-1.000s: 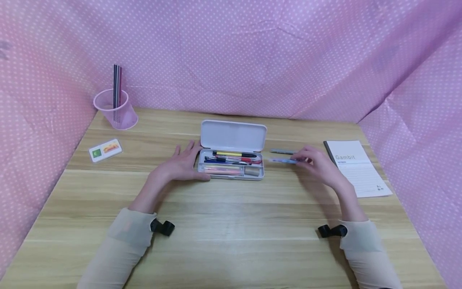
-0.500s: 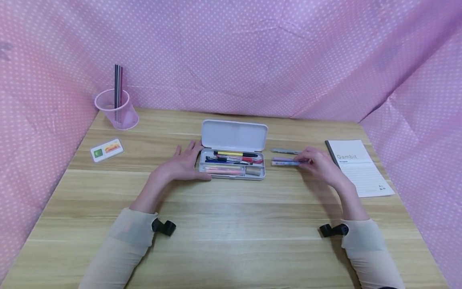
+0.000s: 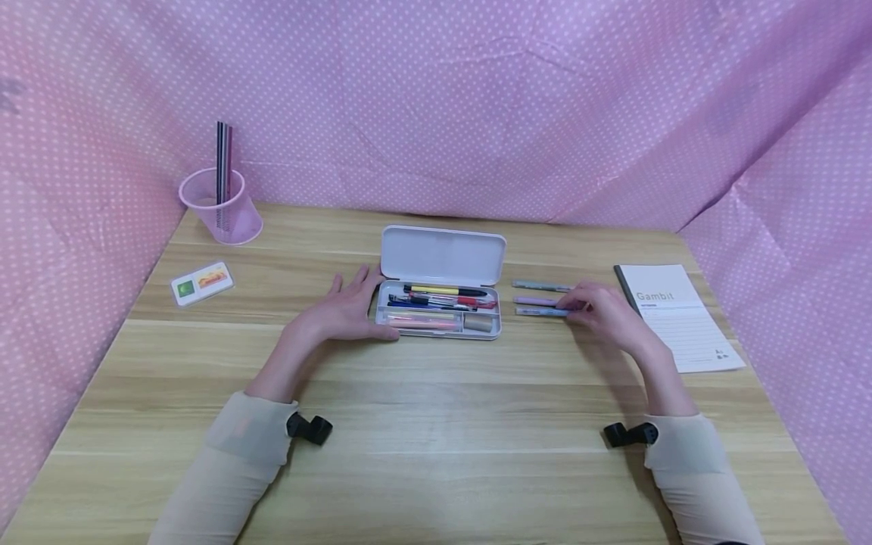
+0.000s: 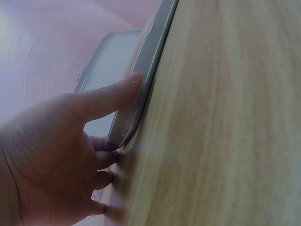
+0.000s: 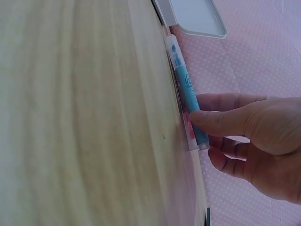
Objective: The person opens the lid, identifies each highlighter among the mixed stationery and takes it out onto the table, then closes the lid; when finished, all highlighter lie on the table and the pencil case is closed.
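Note:
A white pencil case (image 3: 440, 337) lies with its lid up at the table's middle, holding several pens and a grey-brown block. My left hand (image 3: 341, 310) holds the case's left end, thumb along the front wall (image 4: 136, 94) and fingers spread round the end and back corner. To the right, my right hand (image 3: 602, 314) pinches the end of a blue highlighter (image 3: 538, 311) with a clear cap, low over the table. A purple highlighter (image 3: 534, 301) lies just behind it, and a grey-green one (image 3: 541, 285) farther back. In the right wrist view, thumb and fingers grip the blue highlighter (image 5: 188, 92).
A white notepad (image 3: 684, 325) with a dark spine lies right of the right hand. At the back left stands a pink mesh cup (image 3: 238, 219) with several dark pencils (image 3: 223, 163). A white card-like piece with two pictures (image 3: 202, 284) lies before it. Pink dotted cloth (image 3: 436, 113) surrounds the table.
My right hand has brought the blue highlighter slightly toward me, so it lies apart from the purple one, now plainly visible. The left hand keeps its place on the case.

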Motion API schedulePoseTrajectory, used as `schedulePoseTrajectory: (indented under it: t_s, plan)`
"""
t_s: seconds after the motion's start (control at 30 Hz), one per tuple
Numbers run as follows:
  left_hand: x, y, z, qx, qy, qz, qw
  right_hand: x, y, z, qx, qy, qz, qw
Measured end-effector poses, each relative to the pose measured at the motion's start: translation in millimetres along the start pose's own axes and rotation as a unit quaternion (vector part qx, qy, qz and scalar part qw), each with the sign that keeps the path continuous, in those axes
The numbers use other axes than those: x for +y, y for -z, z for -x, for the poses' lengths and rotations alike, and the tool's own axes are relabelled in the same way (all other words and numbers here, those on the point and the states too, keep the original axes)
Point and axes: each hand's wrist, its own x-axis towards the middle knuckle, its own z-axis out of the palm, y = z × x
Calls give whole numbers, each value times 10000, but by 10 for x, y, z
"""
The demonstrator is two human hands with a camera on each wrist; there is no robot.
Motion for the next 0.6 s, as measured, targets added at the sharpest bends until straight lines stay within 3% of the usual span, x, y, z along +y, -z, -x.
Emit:
schedulePoseTrajectory:
  t_s: [0.6]
  plan:
    - [-22, -11, -22, -4, -3, 12, 10000, 2, -20, -19, -91, -90, 213, 9997]
